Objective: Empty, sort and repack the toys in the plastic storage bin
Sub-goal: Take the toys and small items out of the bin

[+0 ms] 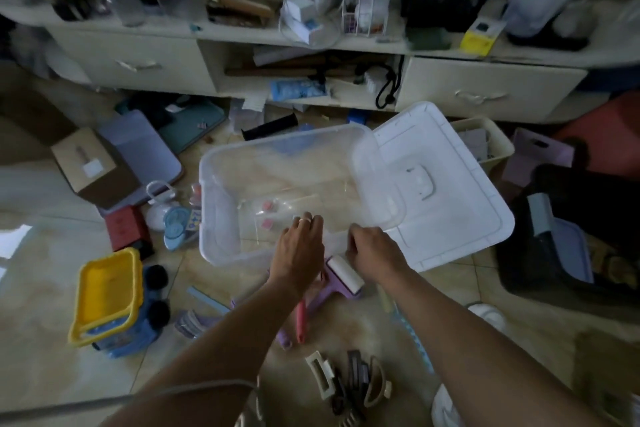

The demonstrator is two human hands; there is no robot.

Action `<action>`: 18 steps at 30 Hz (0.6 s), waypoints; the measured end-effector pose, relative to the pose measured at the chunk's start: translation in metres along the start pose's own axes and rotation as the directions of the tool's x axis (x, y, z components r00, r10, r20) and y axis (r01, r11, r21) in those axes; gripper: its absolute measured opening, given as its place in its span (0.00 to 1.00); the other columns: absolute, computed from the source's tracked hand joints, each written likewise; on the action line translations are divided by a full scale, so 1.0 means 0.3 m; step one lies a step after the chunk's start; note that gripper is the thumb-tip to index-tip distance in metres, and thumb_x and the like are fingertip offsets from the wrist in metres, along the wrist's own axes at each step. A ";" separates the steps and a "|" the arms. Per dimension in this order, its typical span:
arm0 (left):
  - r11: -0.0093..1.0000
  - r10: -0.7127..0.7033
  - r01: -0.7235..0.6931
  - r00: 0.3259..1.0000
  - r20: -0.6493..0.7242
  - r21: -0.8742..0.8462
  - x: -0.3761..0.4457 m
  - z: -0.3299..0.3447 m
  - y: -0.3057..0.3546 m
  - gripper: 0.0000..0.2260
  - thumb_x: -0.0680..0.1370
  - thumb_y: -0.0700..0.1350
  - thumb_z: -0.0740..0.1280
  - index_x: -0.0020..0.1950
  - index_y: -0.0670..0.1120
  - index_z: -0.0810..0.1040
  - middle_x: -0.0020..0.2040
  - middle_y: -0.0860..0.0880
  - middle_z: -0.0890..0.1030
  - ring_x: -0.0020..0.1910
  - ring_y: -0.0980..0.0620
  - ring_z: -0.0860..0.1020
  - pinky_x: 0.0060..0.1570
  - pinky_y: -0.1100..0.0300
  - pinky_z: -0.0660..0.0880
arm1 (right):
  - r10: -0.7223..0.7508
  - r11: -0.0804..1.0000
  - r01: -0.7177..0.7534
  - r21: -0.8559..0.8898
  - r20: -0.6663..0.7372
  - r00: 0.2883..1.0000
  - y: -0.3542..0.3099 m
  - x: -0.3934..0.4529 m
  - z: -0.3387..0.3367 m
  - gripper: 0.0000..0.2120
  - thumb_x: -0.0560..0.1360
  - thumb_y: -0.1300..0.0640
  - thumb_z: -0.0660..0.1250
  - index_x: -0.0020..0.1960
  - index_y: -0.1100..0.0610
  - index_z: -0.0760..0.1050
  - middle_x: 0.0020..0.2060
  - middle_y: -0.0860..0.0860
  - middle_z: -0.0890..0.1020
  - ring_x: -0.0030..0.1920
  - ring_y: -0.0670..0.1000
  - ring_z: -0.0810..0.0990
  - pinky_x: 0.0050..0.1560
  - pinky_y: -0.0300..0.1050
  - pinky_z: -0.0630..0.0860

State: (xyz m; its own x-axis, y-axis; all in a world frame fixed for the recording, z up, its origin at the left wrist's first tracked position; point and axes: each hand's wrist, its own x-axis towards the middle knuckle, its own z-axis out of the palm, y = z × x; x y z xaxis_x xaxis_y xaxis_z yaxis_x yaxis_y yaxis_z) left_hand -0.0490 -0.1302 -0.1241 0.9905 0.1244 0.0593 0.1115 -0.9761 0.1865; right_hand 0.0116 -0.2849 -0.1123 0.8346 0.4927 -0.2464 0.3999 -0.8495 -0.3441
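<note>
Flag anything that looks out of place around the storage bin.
The white lid lies askew, propped half under the clear bin rim. A lint roller and hair clips lie on the floor near the toy truck, though neither is a toy.

Clear rectangular plastic storage bin (221, 191) upright on tiled floor, open, nearly empty: few small pink pieces (267, 206) on bottom. White plastic lid (450, 191) lies overlapping bin's right rim, tilted.

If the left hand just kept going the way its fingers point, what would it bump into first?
The left hand reaches over the near rim of the clear bin, fingers pointing away and down. Going on, it would probably meet the small pink pieces on the bin floor first, though depth is hard to judge here.
</note>
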 end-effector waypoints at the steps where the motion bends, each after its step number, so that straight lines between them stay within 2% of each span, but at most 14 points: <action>1: 1.000 -0.026 0.026 1.000 -0.016 0.010 0.011 -0.023 -0.031 0.12 0.66 0.37 0.68 0.48 0.44 0.74 0.46 0.43 0.76 0.44 0.41 0.77 0.37 0.49 0.74 | -0.030 0.999 0.030 0.010 -0.027 0.999 -0.032 0.013 -0.023 0.05 0.76 0.57 0.62 0.49 0.57 0.71 0.44 0.59 0.81 0.45 0.63 0.81 0.39 0.48 0.70; 3: 0.995 -0.097 0.098 0.995 -0.023 0.022 0.034 -0.053 -0.102 0.12 0.67 0.36 0.67 0.49 0.43 0.74 0.47 0.42 0.76 0.47 0.40 0.77 0.39 0.48 0.75 | -0.066 0.997 0.069 0.027 -0.080 0.995 -0.082 0.050 -0.044 0.04 0.76 0.57 0.62 0.48 0.57 0.70 0.43 0.58 0.81 0.43 0.63 0.80 0.38 0.49 0.71; 5: 0.974 -0.226 0.225 0.973 0.041 0.015 0.066 -0.050 -0.177 0.13 0.72 0.36 0.63 0.56 0.43 0.74 0.54 0.42 0.76 0.54 0.40 0.76 0.48 0.48 0.75 | -0.074 0.996 0.079 0.033 -0.120 0.990 -0.116 0.101 -0.032 0.03 0.76 0.58 0.61 0.47 0.57 0.70 0.43 0.57 0.81 0.42 0.62 0.79 0.37 0.48 0.70; 7: 0.925 -0.376 0.380 0.919 0.116 -0.015 0.103 -0.010 -0.259 0.15 0.76 0.37 0.60 0.61 0.44 0.72 0.58 0.43 0.74 0.58 0.41 0.75 0.54 0.48 0.74 | -0.074 0.996 0.078 0.037 -0.107 0.991 -0.135 0.176 0.005 0.03 0.77 0.58 0.61 0.47 0.58 0.70 0.44 0.57 0.80 0.43 0.62 0.79 0.37 0.47 0.68; 9: 0.876 -0.462 0.480 0.863 0.205 -0.050 0.141 0.049 -0.331 0.15 0.78 0.38 0.60 0.64 0.44 0.71 0.61 0.42 0.74 0.60 0.40 0.75 0.58 0.47 0.74 | -0.064 0.997 0.066 0.045 -0.053 0.997 -0.149 0.265 0.051 0.06 0.77 0.57 0.61 0.49 0.59 0.73 0.46 0.56 0.80 0.46 0.61 0.80 0.40 0.47 0.71; 14: 0.800 -0.520 0.599 0.712 0.471 -0.022 0.266 0.248 -0.489 0.24 0.76 0.39 0.65 0.71 0.45 0.64 0.66 0.39 0.69 0.64 0.38 0.73 0.62 0.49 0.74 | -0.035 0.998 0.026 0.049 0.195 0.980 -0.151 0.486 0.185 0.10 0.78 0.55 0.60 0.53 0.60 0.75 0.51 0.60 0.79 0.52 0.62 0.79 0.45 0.48 0.73; 18: 0.790 -0.501 0.613 0.653 0.568 -0.008 0.373 0.395 -0.556 0.39 0.74 0.43 0.71 0.78 0.53 0.52 0.71 0.35 0.62 0.69 0.36 0.68 0.66 0.49 0.71 | -0.048 0.999 0.043 0.023 0.332 0.942 -0.125 0.620 0.268 0.13 0.77 0.53 0.62 0.55 0.61 0.76 0.53 0.62 0.80 0.54 0.62 0.81 0.43 0.46 0.69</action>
State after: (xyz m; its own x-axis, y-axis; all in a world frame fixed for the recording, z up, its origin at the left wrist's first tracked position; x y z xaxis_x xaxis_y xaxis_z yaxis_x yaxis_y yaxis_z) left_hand 0.0529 0.0254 -0.2648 0.6371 0.4690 -0.6116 0.6944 -0.6936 0.1915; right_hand 0.1214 -0.1462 -0.2183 0.6410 0.5678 -0.5166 0.4267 -0.8230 -0.3751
